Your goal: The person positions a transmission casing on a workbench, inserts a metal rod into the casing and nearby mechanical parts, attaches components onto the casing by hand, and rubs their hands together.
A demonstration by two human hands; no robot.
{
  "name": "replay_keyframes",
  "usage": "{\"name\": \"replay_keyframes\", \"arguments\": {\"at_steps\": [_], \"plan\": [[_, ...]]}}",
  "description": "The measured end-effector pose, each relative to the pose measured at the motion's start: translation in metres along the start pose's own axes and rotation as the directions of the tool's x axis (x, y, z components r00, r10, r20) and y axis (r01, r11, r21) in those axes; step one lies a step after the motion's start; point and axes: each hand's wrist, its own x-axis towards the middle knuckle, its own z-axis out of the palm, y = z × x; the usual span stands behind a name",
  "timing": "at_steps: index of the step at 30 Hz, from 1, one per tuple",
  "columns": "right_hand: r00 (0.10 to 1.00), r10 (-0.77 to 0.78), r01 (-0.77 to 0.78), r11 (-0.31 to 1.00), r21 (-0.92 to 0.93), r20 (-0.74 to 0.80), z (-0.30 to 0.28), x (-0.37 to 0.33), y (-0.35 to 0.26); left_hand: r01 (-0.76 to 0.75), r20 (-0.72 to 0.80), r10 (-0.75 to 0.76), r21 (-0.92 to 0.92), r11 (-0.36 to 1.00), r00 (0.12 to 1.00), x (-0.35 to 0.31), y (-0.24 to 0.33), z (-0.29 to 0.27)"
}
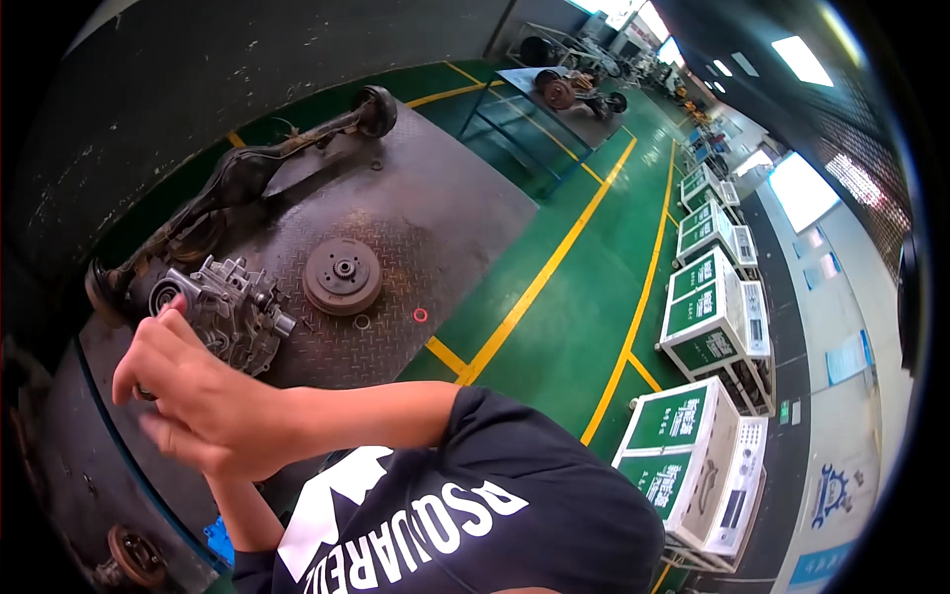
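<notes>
My right hand [203, 396] is raised in front of my body with its fingers curled in. A small dark bit of something [145, 394] shows between the fingers, too little to name. My left forearm [242, 510] rises behind it, and the left hand is mostly hidden by the right. Just beyond the hands, a silver metal gearbox housing [233, 307] lies on the dark metal tabletop [435, 188]. To its right sits a round brown brake drum [341, 276]. A pale ring [362, 322] and a red ring [421, 316] lie near the drum.
A long rusty vehicle axle [247, 173] stretches along the tabletop's far left side. Another hub part [137, 554] is at the lower left, near a blue object [219, 540]. Beyond stands another table with an axle [559, 94]. White-and-green cabinets [703, 317] line the right, across the green floor [554, 327].
</notes>
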Motion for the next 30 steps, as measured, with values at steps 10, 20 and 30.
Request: {"name": "replay_keyframes", "arguments": {"at_steps": [10, 20, 30], "plan": [[0.991, -0.109, 0.11, 0.994, 0.011, -0.079, 0.059, 0.02, 0.004, -0.092, 0.094, 0.151, -0.458, 0.884, 0.984, 0.077, 0.098, 0.006], [0.956, 0.292, -0.271, 0.903, 0.334, -0.012, 0.051, 0.029, 0.022, -0.345, 0.107, 0.351, -0.078, 0.935, 0.93, 0.057, 0.038, -0.011], [0.958, 0.172, -0.024, 0.844, 0.535, -0.228, 0.001, 0.085, 0.056, -0.941, -0.049, 0.941, 0.032, 0.336, 0.334, 0.197, 0.016, 0.06]]}}
